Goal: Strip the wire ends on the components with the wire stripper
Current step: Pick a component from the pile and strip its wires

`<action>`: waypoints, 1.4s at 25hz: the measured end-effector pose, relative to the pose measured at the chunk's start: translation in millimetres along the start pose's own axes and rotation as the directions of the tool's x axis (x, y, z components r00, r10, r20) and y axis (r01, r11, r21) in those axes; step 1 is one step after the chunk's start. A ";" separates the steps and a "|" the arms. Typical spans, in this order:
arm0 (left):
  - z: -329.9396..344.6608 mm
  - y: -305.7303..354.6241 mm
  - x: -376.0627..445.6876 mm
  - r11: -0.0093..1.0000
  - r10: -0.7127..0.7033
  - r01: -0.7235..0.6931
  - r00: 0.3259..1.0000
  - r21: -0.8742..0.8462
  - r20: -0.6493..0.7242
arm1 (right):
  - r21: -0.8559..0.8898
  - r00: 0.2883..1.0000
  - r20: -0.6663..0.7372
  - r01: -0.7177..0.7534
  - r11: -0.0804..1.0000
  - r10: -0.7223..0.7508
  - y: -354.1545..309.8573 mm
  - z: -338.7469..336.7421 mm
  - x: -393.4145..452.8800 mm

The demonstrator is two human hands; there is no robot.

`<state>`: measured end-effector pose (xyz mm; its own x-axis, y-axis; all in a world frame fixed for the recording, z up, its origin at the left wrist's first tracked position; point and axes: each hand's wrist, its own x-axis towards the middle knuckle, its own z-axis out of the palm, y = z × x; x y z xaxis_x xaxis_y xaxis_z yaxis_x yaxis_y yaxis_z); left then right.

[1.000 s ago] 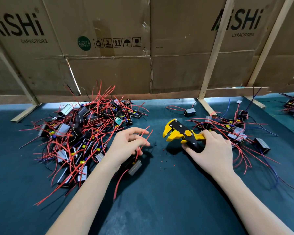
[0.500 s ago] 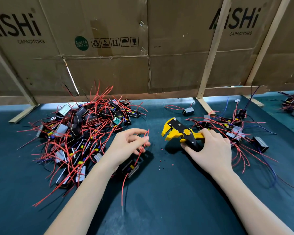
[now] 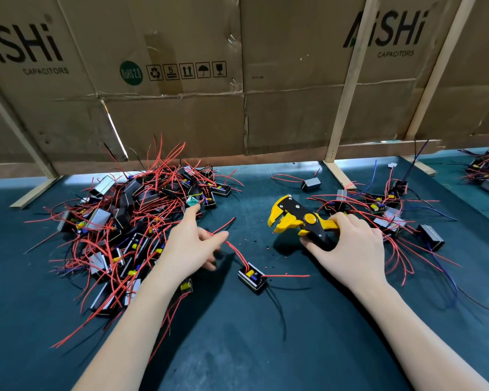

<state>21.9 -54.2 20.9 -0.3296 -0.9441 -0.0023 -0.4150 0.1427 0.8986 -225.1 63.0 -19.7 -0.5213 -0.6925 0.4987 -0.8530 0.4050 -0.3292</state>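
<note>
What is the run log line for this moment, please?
left hand: pinches red wire of one component | right hand: grips wire stripper, mouth empty | step: wire not yet inserted

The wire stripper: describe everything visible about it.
The wire stripper is yellow and black, plastic-looking, with a round yellow pivot and small rivets on a black plate. Its jaws stand open, empty, pointing left. It is held tilted just above the dark green mat. The right hand grips its handles; nothing else touches it.
</note>
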 end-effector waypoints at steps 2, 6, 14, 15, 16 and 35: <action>-9.4 -0.4 -0.4 0.931 0.246 -0.176 0.949 0.318 -0.195 | 0.003 1.000 -0.004 0.004 1.000 -0.004 0.2 0.2 0.0; -8.2 15.1 -15.2 0.753 0.625 -0.617 0.779 0.228 0.048 | 0.002 1.000 -0.004 0.007 1.000 -0.007 0.2 0.4 0.3; 33.1 7.7 -26.1 0.609 0.417 -0.640 0.761 0.469 0.497 | 0.019 1.000 -0.019 0.006 1.000 -0.005 1.7 -0.1 0.1; 31.2 6.2 -25.2 0.613 0.406 -0.609 0.789 0.503 0.461 | 0.019 1.000 -0.019 0.007 1.000 -0.006 1.9 0.3 0.3; 29.7 5.6 -24.6 0.621 0.392 -0.581 0.812 0.526 0.433 | 0.016 1.000 -0.020 0.011 1.000 -0.010 1.9 0.8 0.3; 37.9 4.0 -20.1 0.965 0.237 -0.202 0.942 -0.165 0.236 | -0.035 0.972 -0.117 0.201 0.979 -0.203 -4.3 7.2 -5.5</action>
<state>-5.3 -23.4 8.0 -0.6095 -0.7855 0.1073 -0.1940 0.2791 0.9405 -218.3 60.8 -26.8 -0.3362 -0.6858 0.6455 -0.9406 0.2784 -0.1942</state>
